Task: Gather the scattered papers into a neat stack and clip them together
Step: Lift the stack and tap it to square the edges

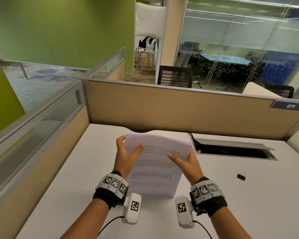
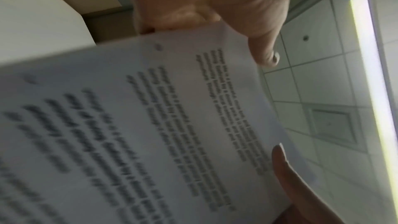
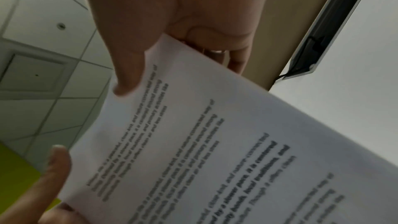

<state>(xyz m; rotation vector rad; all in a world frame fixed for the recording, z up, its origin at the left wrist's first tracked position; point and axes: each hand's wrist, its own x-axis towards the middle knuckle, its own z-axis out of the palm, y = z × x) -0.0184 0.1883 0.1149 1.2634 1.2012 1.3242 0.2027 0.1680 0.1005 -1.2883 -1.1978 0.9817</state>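
A stack of white printed papers [image 1: 154, 168] stands upright on its bottom edge on the white desk [image 1: 76, 178], held between both hands. My left hand [image 1: 128, 156] grips the stack's upper left side, thumb on the front page and fingers behind. My right hand [image 1: 183, 163] grips the upper right side the same way. In the left wrist view the papers [image 2: 150, 125] fill the frame, pinched by my left hand [image 2: 215, 28]. In the right wrist view my right hand [image 3: 172, 40] pinches the papers [image 3: 215, 142]. A black binder clip [image 1: 241, 176] lies on the desk to the right, apart from both hands.
A beige cubicle partition [image 1: 179, 109] runs along the desk's far edge. An open cable slot [image 1: 235, 150] with a raised lid sits at the back right of the desk. Glass-topped partition [image 1: 41, 121] borders the left side.
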